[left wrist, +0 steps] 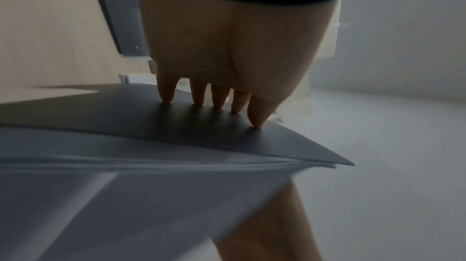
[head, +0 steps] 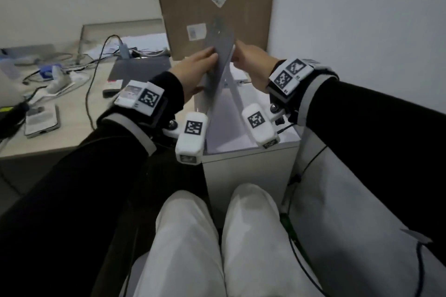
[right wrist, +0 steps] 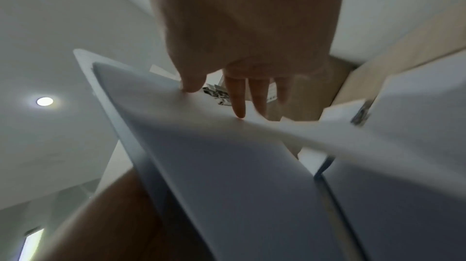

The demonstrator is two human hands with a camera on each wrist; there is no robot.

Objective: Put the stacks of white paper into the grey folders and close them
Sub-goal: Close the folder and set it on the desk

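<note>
A grey folder point(head: 218, 60) is held upright and partly spread, like a tent, over a white cabinet top point(head: 248, 154). My left hand point(head: 195, 67) lies against its left outer cover. In the left wrist view, the left hand's point(left wrist: 214, 106) straight fingertips point(left wrist: 258, 122) press on the grey cover point(left wrist: 151, 126), with the white paper stack point(left wrist: 151, 165) just under it. My right hand point(head: 241, 58) grips the folder's upper right edge. In the right wrist view, the right hand's point(right wrist: 214, 100) thumb and fingers pinch a bending white sheet point(right wrist: 327, 131) beside the folder's inner face point(right wrist: 227, 175).
A tall cardboard box point(head: 217, 2) leans on the wall right behind the folder. A second dark grey folder point(head: 142, 69) lies flat on the desk to the left, among cables point(head: 96, 67) and a phone point(head: 42, 120). A bare wall stands close on the right.
</note>
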